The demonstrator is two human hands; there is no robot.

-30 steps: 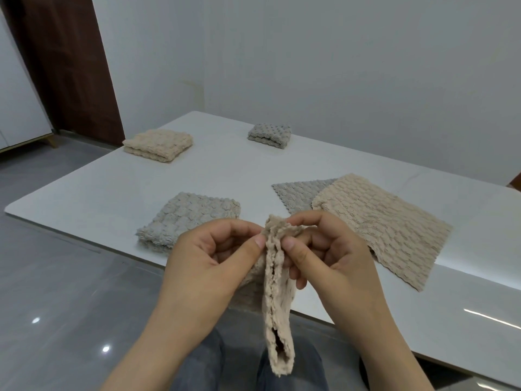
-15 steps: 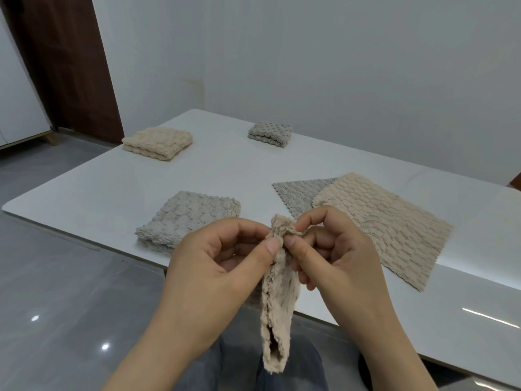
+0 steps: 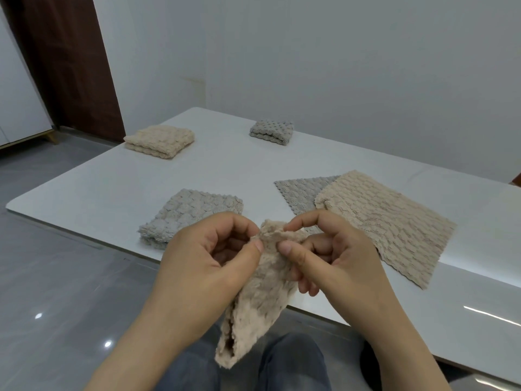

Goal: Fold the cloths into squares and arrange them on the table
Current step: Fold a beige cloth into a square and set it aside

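A beige cloth point(image 3: 259, 300) hangs folded in front of the table's near edge. My left hand point(image 3: 208, 261) and my right hand point(image 3: 329, 258) both pinch its top corners between thumb and fingers. On the white table point(image 3: 112, 193) lie three folded squares: a grey one point(image 3: 194, 213) near the front, a beige one point(image 3: 160, 141) at the far left, and a small grey one point(image 3: 271, 131) at the back. An unfolded beige cloth point(image 3: 392, 224) lies flat at the right, partly over an unfolded grey cloth point(image 3: 301, 193).
The table's near edge runs just behind my hands; my knees in jeans point(image 3: 293, 362) are below it. A white wall stands behind the table and a dark wooden door point(image 3: 70, 57) at the far left. Grey tiled floor point(image 3: 56, 277) lies to the left.
The hanging beige cloth has spread wider at its top as my hands drew slightly apart. Its lower end has swung left a little.
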